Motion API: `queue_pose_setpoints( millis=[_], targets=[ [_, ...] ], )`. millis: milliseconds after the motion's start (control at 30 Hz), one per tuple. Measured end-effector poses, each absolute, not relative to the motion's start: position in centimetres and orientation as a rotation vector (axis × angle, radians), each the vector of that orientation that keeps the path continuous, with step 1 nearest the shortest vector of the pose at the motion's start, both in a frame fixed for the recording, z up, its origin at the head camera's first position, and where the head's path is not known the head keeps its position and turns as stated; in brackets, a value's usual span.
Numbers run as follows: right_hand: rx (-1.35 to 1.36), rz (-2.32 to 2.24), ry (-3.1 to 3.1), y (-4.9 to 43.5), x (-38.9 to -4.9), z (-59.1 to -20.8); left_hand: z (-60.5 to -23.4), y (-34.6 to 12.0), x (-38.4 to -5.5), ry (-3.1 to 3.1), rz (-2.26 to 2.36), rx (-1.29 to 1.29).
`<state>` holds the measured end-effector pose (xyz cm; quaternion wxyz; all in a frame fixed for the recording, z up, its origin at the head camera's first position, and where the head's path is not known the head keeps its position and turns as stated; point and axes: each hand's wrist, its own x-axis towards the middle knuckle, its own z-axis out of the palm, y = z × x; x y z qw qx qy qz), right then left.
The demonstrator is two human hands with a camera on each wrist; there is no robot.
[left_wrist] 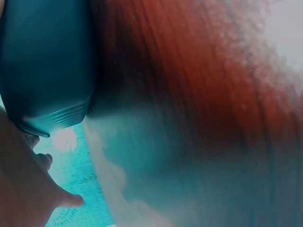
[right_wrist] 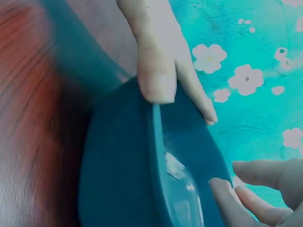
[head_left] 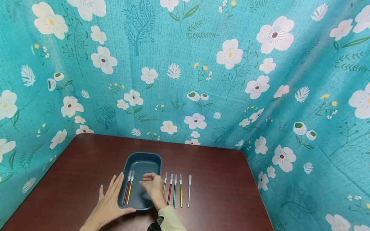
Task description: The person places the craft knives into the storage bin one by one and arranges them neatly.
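Note:
My left hand [head_left: 108, 203] lies along the left side of a dark blue-grey tray [head_left: 144, 155], fingers straight and spread. Its thumb [right_wrist: 157, 85] touches the near rim in the right wrist view. Inside the tray's left half lie two slim craft knives with clear caps, one red [head_left: 126, 191] and one yellow [head_left: 130, 190], side by side. My right hand [head_left: 154, 187] hovers over the tray's right part with fingers loosely bent. Nothing shows between its fingertips [right_wrist: 218, 184] in the right wrist view. The left wrist view has the tray's outer wall [left_wrist: 47, 61].
Right of the tray, several more capped craft knives lie in a row on the dark red-brown table [head_left: 219, 183]: yellow, red [head_left: 170, 192], green [head_left: 174, 192], yellow [head_left: 181, 192] and silver [head_left: 189, 192]. A turquoise flowered curtain [head_left: 173, 109] hangs behind the table and at both sides.

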<state>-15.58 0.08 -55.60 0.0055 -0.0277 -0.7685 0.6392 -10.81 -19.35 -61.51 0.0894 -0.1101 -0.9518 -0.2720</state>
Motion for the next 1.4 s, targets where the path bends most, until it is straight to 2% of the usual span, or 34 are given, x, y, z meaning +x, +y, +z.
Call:
queue_pose_setpoints(
  millis=[333,533,800,1400],
  targets=[
    [0.009,2.055,-2.358,3.5,-14.6,-54.9,-61.4,-19.4,-10.8,-2.877,-0.842,-0.304],
    [-0.028,2.068,-2.306,5.4,-14.5,-55.3,-61.3,-19.5,-10.6,-2.921,-0.882,-0.258],
    [-0.054,1.859,-2.372,8.9,-15.1,-56.7,-61.7,-19.3,-10.9,-2.93,-0.925,-0.248],
    [-0.339,1.805,-2.375,14.8,-14.9,-60.0,-61.4,-19.1,-11.0,-2.949,-0.932,-0.233]
  ],
)
